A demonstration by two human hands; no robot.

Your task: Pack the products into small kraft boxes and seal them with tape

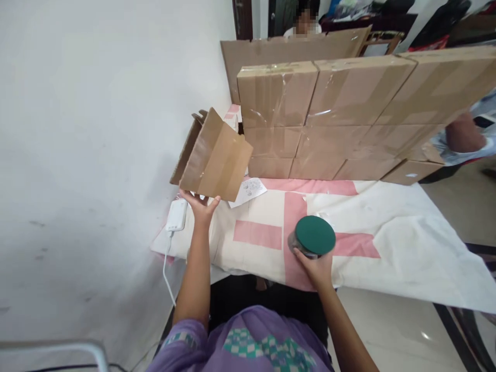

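My left hand (200,204) grips the lower edge of an open cardboard box (219,160), thumb and fingers spread along it. The box is tilted, with its flaps pointing up toward the wall; what is inside is hidden. On the right, my right hand (318,266) is wrapped round a jar with a green lid (315,235), near the front edge of the table. The jar's side looks clear, but its contents are hard to make out. A sheet of paper with a printed drawing (250,191) lies partly beneath the box.
Stacked, taped cardboard boxes (341,113) form a wall along the table's back. A white power bank (176,215) with a cable lies at the left by the white wall (96,129). A person (306,23) is behind the boxes; another person's arm (465,133) shows at right.
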